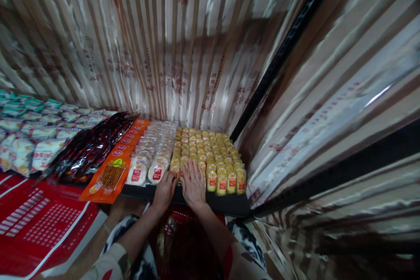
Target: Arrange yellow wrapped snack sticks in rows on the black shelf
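Observation:
Rows of small yellow cakes in clear wrappers (222, 183) stand at the right end of a black shelf (226, 203). My right hand (194, 186) lies flat against the front of these rows, its fingers stretched up over several packs and hiding them. Close on its left, my left hand (165, 191) is at the shelf's front edge with fingers curled together by the leftmost yellow row. What those fingers grip, if anything, is hidden. White round packaged cakes (157, 169) with red labels stand in two rows just left of that hand.
Left along the shelf lie an orange snack packet (111, 175), dark shiny packets (88, 151) and white packs (46, 151). A red basket (42, 223) sits below at the left. Black posts (275, 65) and pleated printed sheeting (183, 52) enclose the back and right.

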A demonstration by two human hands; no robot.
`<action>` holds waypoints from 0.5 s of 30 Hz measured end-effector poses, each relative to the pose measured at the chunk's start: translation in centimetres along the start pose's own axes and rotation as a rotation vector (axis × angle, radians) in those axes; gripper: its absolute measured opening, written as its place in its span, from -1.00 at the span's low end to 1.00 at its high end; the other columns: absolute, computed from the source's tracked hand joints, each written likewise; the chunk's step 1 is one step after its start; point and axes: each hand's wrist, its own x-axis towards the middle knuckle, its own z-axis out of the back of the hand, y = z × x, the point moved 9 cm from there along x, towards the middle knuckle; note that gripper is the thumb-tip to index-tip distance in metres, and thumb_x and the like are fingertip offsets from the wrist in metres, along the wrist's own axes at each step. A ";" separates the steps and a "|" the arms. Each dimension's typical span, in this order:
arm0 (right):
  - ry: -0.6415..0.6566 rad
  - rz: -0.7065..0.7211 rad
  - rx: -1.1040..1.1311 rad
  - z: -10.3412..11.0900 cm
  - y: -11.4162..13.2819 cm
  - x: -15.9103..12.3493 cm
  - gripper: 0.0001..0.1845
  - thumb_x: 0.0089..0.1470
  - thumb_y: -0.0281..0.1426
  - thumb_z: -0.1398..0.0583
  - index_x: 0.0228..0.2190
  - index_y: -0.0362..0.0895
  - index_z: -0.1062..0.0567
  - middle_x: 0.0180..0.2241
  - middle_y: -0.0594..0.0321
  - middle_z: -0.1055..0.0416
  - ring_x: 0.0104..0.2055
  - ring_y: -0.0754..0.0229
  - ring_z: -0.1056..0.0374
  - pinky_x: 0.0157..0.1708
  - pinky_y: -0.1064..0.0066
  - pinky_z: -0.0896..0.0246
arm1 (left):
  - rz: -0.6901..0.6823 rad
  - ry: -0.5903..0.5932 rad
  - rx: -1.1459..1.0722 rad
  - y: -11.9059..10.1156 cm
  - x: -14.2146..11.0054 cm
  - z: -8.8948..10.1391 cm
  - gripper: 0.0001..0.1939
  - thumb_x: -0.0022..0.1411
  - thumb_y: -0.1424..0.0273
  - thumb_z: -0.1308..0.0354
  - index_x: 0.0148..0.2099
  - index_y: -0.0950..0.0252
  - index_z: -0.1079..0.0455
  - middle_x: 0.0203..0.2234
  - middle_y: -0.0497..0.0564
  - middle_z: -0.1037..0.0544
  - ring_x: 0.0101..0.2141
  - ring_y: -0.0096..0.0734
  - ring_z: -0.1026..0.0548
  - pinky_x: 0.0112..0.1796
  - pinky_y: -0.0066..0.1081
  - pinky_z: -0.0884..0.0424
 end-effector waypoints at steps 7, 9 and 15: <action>-0.005 -0.012 0.052 0.2 -0.2 -0.1 -0.46 0.18 -0.35 0.05 0.18 -0.15 -0.06 0.26 0.12 0.16 0.30 0.06 0.35 0.20 0.13 0.26 | -0.031 -0.049 0.056 -0.4 -0.3 0.1 -0.83 0.28 0.44 0.10 -0.20 0.31 -0.30 -0.34 0.02 -0.40 -0.26 -0.44 -0.42 -0.19 -0.42 -0.41; -0.021 0.004 0.065 0.7 0.0 -0.2 -0.48 0.18 -0.39 0.07 0.17 -0.17 -0.08 0.25 0.11 0.12 0.30 0.07 0.34 0.19 0.12 0.25 | -0.043 -0.055 0.098 -0.5 -0.5 0.2 -0.83 0.28 0.44 0.10 -0.20 0.30 -0.32 -0.35 0.01 -0.42 -0.28 -0.46 -0.43 -0.21 -0.45 -0.41; -0.101 0.003 0.077 2.7 0.0 -0.6 -0.53 0.16 -0.48 0.10 0.11 -0.22 -0.19 0.22 0.06 0.00 0.29 0.10 0.27 0.20 0.07 0.26 | -0.083 -0.105 0.219 -1.0 -0.9 0.8 -0.83 0.26 0.43 0.03 -0.20 0.27 -0.38 -0.33 0.00 -0.47 -0.29 -0.47 -0.43 -0.28 -0.52 -0.40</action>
